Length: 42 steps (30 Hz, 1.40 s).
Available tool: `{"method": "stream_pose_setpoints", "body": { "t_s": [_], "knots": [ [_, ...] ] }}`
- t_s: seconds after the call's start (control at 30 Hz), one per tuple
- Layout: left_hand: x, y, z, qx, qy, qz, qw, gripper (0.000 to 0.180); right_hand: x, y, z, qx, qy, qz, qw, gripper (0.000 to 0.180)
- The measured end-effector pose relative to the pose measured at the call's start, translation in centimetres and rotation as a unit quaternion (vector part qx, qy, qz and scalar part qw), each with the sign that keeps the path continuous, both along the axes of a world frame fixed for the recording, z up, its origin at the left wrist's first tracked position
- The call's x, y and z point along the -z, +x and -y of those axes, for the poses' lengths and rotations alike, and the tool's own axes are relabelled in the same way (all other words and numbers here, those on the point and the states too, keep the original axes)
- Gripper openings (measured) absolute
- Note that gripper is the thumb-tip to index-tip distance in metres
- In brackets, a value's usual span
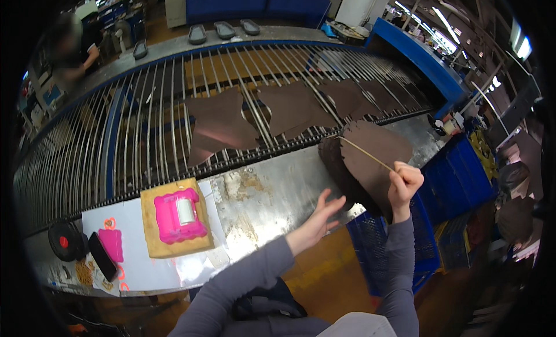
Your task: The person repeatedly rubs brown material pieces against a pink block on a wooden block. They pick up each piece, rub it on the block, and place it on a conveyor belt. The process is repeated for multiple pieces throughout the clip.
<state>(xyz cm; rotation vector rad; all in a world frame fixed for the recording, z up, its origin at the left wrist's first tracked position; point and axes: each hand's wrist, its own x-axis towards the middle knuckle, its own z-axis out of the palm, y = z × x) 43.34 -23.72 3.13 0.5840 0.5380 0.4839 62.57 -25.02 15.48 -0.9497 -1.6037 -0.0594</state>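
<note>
Beside conveyor (162, 105): gripping band (368, 152) in right hand (405, 183), holding left hand (317, 220) open, apparently binding brown stack (379, 140); likely needing tension next.

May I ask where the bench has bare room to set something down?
The bench is barest between the yellow block and the dark stack, with the left hand by the near edge. A smaller patch lies between the stack and the blue crate. The left end is crowded with a black roll, black slab and pink piece.
</note>
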Motion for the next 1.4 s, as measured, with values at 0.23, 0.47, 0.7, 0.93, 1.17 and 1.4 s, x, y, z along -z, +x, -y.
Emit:
{"method": "stream_pose_setpoints", "body": {
  "t_s": [0.23,0.47,0.7,0.93,1.17,1.4],
  "knots": [
    [9.4,1.0,0.6,-0.055,-0.025,0.248,0.967,0.101,1.9,-5.5,2.2,-0.06,-0.072,0.109,0.99,0.037],
    [12.7,-7.2,6.6,-0.18,-0.085,0.282,0.939,0.102,5.1,-11.7,4.1,-0.153,-0.114,0.047,0.981,0.038],
    [4.4,-11.9,8.0,-0.278,-0.041,0.008,0.96,0.103,6.3,-17.4,4.1,-0.024,-0.456,0.043,0.888,0.021],
    [8.2,-11.4,8.3,-0.293,-0.057,0.155,0.942,0.094,6.0,-22.7,5.1,-0.182,-0.334,0.337,0.861,0.024],
    [4.6,-10.9,7.8,-0.363,-0.054,-0.048,0.929,0.104,4.3,-15.2,13.4,-0.093,-0.439,0.248,0.859,0.015],
    [5.7,-11.2,8.5,-0.363,-0.046,0.0,0.931,0.086,6.8,-13.6,17.1,0.019,-0.445,0.207,0.871,0.029]
  ]
}}
